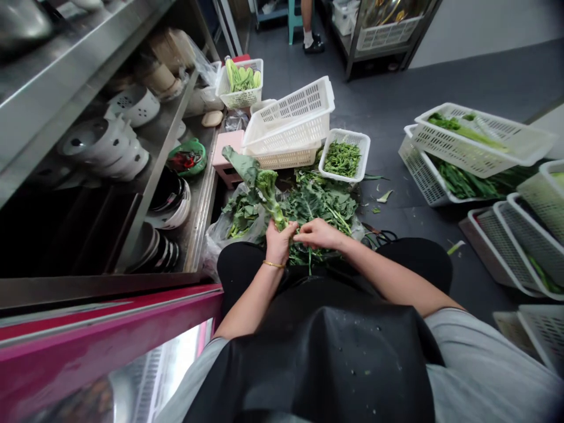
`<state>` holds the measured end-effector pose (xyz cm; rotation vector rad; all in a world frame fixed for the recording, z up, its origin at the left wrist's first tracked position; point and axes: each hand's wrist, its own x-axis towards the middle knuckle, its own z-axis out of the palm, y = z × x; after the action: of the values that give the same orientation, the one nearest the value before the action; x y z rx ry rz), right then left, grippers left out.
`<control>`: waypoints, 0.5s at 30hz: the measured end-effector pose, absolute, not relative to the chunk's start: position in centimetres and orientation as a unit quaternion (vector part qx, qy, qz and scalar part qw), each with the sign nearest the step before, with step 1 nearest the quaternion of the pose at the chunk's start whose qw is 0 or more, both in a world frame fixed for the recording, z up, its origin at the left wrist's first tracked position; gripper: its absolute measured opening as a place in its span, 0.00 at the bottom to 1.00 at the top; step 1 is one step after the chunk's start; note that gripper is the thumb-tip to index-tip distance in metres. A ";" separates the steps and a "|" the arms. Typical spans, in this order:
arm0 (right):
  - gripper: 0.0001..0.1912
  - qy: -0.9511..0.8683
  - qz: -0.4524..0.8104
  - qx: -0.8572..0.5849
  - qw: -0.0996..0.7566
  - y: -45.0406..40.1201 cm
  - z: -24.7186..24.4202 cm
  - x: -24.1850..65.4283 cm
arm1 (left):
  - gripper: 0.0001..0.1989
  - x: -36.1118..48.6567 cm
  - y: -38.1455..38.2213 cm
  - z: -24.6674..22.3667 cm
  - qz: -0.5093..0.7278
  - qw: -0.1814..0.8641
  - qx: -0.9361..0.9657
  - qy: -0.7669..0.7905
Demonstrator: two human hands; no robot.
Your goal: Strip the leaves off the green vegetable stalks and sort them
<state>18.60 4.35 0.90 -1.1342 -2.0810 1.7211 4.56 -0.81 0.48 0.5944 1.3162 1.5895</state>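
Note:
My left hand, with a bracelet at the wrist, is closed around the stalk of a broccoli. The broccoli points up and away from me, with a broad leaf hanging off its left side. My right hand is closed in a pinch beside my left thumb, near the stalk's lower end; what lies between its fingertips is too small to make out. Beneath both hands is a heap of leafy greens, partly in a clear plastic bag. A small white basket of cut green stems stands just beyond the heap.
Stacked white baskets rest beside a pink stool. Scissors lie by my right knee. More vegetable baskets stand to the right. Metal shelving with bowls runs along the left. A person's leg shows at the back.

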 end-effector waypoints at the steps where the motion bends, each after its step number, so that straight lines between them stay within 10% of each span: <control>1: 0.18 -0.704 0.594 -0.374 0.110 4.0 0.9 18.1 | 0.20 4.8 -0.8 0.2 0.643 0.481 0.243 0.544; 11: 0.22 -0.592 0.401 -0.598 0.362 17.1 7.4 24.1 | 0.16 3.6 -0.7 -0.4 0.584 0.597 0.214 0.507; 15: 0.26 -0.684 0.422 -0.539 0.253 13.0 7.4 20.5 | 0.16 4.1 -0.7 -0.7 0.593 0.489 0.314 0.558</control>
<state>20.47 13.04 7.39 -1.4644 -1.8610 1.1463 4.08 -0.75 -0.71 0.7633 1.3553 1.4399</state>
